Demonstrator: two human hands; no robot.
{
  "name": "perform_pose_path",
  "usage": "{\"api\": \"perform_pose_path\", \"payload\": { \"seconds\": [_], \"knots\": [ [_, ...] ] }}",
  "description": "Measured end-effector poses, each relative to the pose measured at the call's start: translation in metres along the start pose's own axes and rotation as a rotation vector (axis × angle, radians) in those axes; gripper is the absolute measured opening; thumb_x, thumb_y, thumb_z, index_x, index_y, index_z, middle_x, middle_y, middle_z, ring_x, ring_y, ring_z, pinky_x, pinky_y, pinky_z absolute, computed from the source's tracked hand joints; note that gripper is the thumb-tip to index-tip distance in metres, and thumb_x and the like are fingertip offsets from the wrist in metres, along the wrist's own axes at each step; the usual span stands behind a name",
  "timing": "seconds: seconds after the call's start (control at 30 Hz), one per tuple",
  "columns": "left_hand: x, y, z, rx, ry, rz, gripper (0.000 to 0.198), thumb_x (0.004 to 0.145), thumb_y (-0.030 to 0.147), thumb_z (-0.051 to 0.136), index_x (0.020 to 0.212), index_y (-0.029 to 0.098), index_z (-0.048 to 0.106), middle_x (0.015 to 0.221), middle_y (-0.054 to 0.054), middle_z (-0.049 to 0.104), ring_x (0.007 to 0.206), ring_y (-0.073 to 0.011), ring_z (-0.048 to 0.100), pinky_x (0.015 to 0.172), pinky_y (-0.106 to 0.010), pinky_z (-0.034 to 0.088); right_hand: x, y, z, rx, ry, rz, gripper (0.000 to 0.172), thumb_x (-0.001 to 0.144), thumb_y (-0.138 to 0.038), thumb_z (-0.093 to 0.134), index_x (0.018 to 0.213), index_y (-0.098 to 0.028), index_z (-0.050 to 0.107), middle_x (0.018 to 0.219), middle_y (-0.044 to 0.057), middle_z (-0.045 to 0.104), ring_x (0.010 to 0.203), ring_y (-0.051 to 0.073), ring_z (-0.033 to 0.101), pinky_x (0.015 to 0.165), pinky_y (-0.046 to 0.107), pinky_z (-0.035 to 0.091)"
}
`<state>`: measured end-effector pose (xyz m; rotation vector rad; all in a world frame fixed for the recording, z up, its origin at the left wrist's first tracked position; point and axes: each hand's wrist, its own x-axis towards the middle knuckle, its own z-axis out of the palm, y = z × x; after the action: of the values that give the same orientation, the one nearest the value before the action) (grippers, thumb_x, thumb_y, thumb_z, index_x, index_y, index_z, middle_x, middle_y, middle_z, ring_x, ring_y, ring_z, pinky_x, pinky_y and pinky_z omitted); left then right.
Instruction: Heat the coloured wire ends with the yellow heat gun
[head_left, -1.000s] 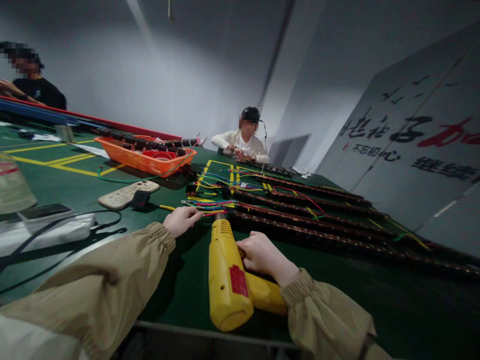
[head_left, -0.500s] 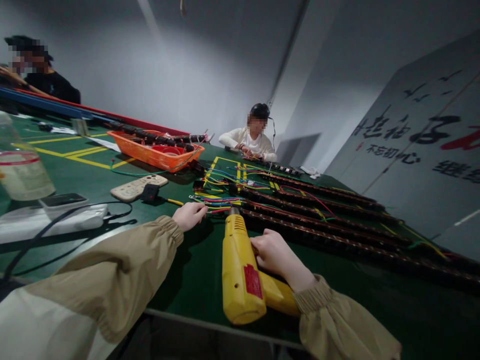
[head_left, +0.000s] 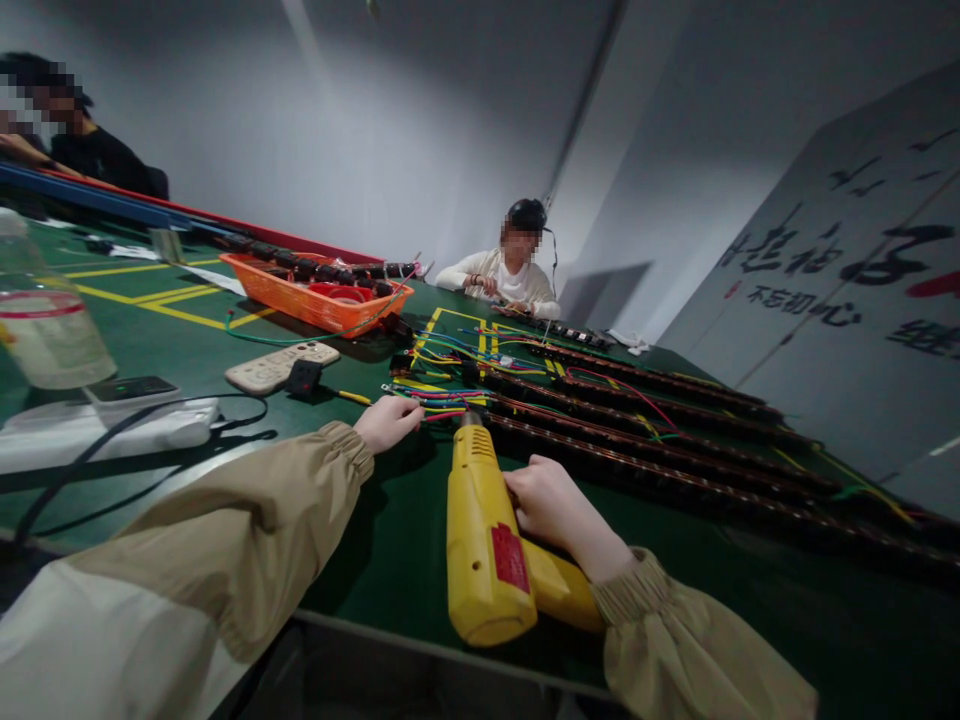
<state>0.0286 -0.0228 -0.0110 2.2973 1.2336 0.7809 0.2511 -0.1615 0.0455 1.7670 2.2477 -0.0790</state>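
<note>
My right hand point(head_left: 551, 505) grips the yellow heat gun point(head_left: 480, 540), my left hand point(head_left: 388, 422) pinches coloured wires point(head_left: 444, 407); the orange basket point(head_left: 300, 306) holds black parts point(head_left: 315, 272).

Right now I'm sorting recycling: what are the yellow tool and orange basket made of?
Yellow tool, in the right hand: likely moulded plastic, with a glossy sheen; its nozzle looks metal. Orange basket: probably plastic, given its uniform colour and thin walls.

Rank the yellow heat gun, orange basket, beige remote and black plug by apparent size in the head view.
1. yellow heat gun, largest, but nearest the camera, in the right hand.
2. orange basket, farther off, so likely bigger in truth.
3. beige remote.
4. black plug, smallest.
</note>
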Motion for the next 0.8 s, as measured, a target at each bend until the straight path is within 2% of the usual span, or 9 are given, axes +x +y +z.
{"api": "perform_pose_path", "payload": {
  "seconds": [0.13,0.27,0.43,0.6,0.8],
  "knots": [
    [0.0,0.0,0.001,-0.011,-0.033,0.0,0.043,0.084,0.045,0.032,0.066,0.014,0.056,0.055,-0.001,0.05,0.054,-0.0108,0.045,0.05,-0.022,0.027,0.003,-0.008,-0.002,-0.003,-0.004,-0.052,0.029,0.077,-0.024,0.038,0.096,-0.013,0.058,0.095,0.003,0.06,0.088,0.004,0.052,0.102,0.034,0.033],
    [0.0,0.0,0.001,-0.008,-0.071,-0.008,0.048,0.085,0.05,0.03,0.07,0.014,0.058,0.056,-0.002,0.053,0.053,-0.011,0.046,0.05,-0.022,0.028,0.009,-0.021,-0.005,-0.011,0.003,-0.115,0.029,0.072,-0.027,0.041,0.092,-0.016,0.058,0.095,0.004,0.061,0.087,0.007,0.055,0.094,0.029,0.032],
    [0.002,-0.001,0.002,-0.009,-0.033,0.044,0.048,0.085,0.05,0.032,0.076,0.014,0.062,0.073,-0.004,0.06,0.069,-0.0147,0.051,0.062,-0.022,0.035,0.012,-0.032,-0.006,-0.026,0.049,-0.154,0.028,0.072,-0.028,0.039,0.09,-0.017,0.057,0.094,0.004,0.061,0.088,0.008,0.056,0.087,0.025,0.029],
    [0.003,-0.002,0.003,-0.008,-0.016,0.038,0.047,0.087,0.047,0.031,0.081,0.014,0.064,0.083,-0.006,0.063,0.078,-0.017,0.053,0.073,-0.024,0.038,0.013,-0.033,-0.006,-0.023,0.067,-0.184,0.027,0.071,-0.028,0.04,0.088,-0.017,0.057,0.094,0.004,0.061,0.086,0.007,0.056,0.084,0.023,0.027],
    [0.003,-0.002,0.003,0.034,-0.041,0.052,0.048,0.088,0.047,0.027,0.081,0.014,0.061,0.081,-0.006,0.062,0.076,-0.0163,0.052,0.07,-0.024,0.037,0.015,-0.027,-0.004,0.021,0.067,-0.196,0.027,0.07,-0.03,0.044,0.088,-0.018,0.059,0.093,0.001,0.062,0.081,0.003,0.053,0.082,0.02,0.024]
  ]
}}
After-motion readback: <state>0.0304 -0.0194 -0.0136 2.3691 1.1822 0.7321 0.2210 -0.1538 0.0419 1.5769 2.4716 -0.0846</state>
